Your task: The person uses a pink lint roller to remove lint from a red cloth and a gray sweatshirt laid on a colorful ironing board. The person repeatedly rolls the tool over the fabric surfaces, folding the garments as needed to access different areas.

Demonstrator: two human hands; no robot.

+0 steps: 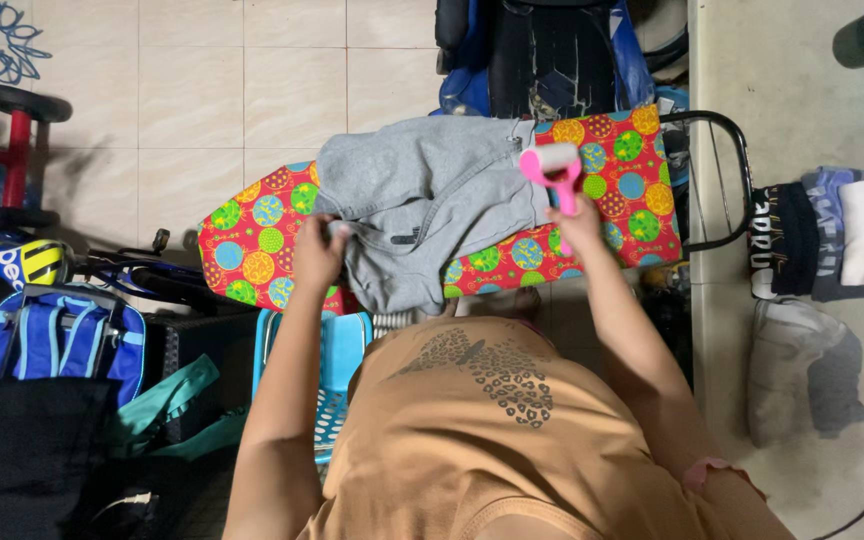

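Observation:
A grey garment (432, 200) lies spread over a red ironing board (632, 200) patterned with coloured circles. My left hand (320, 252) grips the garment's left edge and presses it to the board. My right hand (574, 222) holds a pink and white handheld device (552, 170) by its handle, its head resting on the garment's right side near the board's far end.
A black metal rack (722, 180) sticks out of the board's right end. Folded clothes (832, 240) and a grey bundle (802, 370) lie on the surface at right. A blue plastic basket (337, 370) sits under the board. Bags (52, 340) and a bicycle crowd the left.

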